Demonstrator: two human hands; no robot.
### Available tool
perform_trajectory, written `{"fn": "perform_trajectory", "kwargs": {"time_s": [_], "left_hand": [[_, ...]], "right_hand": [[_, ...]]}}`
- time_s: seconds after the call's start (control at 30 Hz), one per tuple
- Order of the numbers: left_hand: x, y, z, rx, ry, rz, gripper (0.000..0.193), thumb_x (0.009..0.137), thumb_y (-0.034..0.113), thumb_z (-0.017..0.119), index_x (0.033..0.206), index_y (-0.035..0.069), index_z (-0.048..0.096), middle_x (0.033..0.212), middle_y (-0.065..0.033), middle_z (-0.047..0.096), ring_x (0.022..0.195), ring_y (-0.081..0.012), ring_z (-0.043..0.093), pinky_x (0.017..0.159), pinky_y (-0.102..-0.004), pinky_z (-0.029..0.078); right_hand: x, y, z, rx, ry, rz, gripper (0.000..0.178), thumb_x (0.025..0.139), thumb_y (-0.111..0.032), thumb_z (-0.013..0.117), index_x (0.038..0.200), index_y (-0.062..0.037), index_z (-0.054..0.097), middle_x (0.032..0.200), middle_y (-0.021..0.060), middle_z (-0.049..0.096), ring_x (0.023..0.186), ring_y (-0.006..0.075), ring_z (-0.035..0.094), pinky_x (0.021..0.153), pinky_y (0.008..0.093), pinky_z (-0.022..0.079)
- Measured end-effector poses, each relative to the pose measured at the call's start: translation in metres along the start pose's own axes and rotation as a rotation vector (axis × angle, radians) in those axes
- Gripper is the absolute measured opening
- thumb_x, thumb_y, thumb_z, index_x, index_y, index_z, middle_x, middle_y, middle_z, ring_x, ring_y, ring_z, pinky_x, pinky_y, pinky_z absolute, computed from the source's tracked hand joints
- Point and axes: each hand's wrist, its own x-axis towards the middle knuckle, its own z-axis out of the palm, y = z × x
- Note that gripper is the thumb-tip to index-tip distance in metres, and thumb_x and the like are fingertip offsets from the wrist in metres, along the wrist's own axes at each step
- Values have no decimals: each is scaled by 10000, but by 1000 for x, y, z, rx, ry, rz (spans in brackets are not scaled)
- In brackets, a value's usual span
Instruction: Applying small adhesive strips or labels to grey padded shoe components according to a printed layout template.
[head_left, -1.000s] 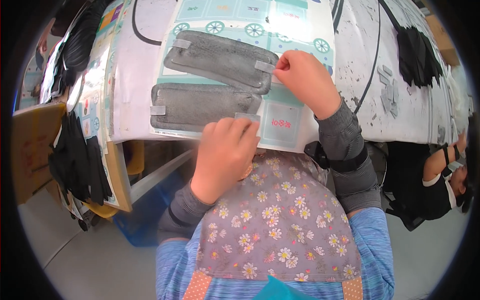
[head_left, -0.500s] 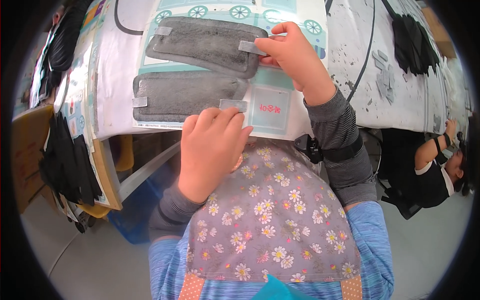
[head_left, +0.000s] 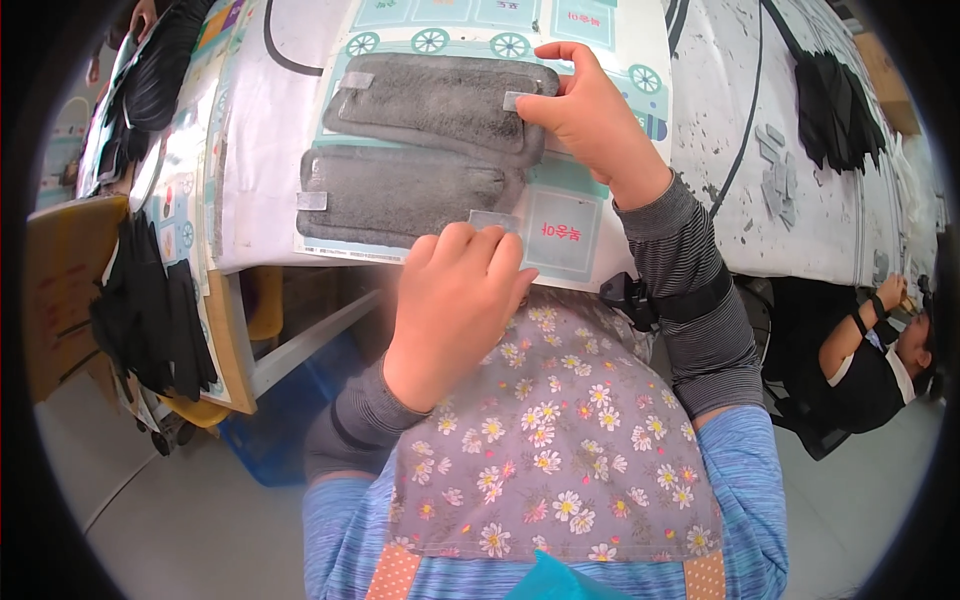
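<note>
Two grey pads (head_left: 430,150) under fingertips, left hand (head_left: 455,300) curled at near edge, right hand (head_left: 590,115) pinching tab

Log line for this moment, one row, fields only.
left hand: fingers on near grey pad tab | right hand: pinching far grey pad tab | pads: side by side on printed sheet

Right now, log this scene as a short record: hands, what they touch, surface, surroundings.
left hand: fingertips on the near right end of the lower grey fabric strip, by its pale tab
right hand: pinching the right end of the upper grey fabric strip
strips: lying side by side, touching, on a printed teal-and-white sheet
surface: table with white covering
left side: black fabric pieces hanging
right side: another person seated
</note>
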Motion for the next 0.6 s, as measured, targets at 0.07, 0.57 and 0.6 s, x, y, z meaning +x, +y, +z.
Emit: {"fn": "perform_trajectory", "kwargs": {"time_s": [0.07,0.57,0.6], "left_hand": [[2,2,0,2,-12,4,295,807,242,763,1006,75,623,1032,-32,678,931,-222,582,816,-365,431],[9,9,-9,20,-33,11,277,807,250,759,968,71,621,937,-41,675,891,-228,580,781,-364,441],[10,9,-9,20,-33,17,275,806,249,760,962,71,621,931,-41,673,891,-228,580,778,-364,442]], "right_hand": [[3,-3,-1,28,-15,-42,672,759,-169,756,1315,9,424,807,31,530,668,113,512,566,287,441],[53,-62,-111,175,200,-322,460,847,3,632,1270,26,452,997,101,647,865,149,618,731,266,493],[57,-62,-126,169,256,-344,437,843,11,629,1246,21,458,1000,98,647,866,150,619,745,268,492]]}}
